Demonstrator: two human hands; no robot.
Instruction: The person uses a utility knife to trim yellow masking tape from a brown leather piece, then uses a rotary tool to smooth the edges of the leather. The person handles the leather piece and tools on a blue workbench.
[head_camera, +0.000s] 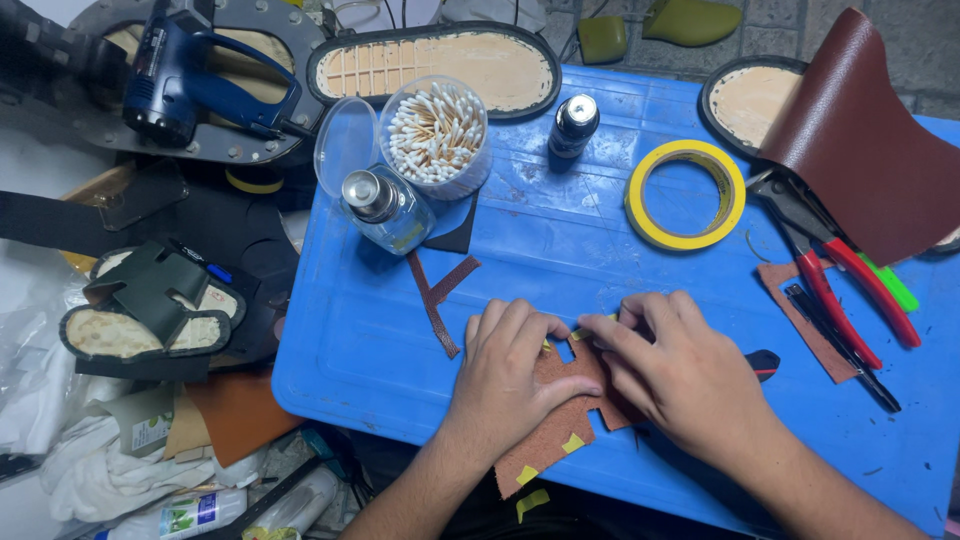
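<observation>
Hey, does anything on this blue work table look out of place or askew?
Mostly orderly. The brown cross-shaped leather piece under the left hand and right hand overhangs the blue plastic table front edge, yellow tape bits stuck on.

Bright, even overhead light; soft glare on the blue tray, short shadows under the hands, and dimmer, slightly soft frame edges.

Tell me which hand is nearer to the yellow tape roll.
Right. The right hand lies just below the yellow tape roll; the left hand is farther, down to its left.
</observation>
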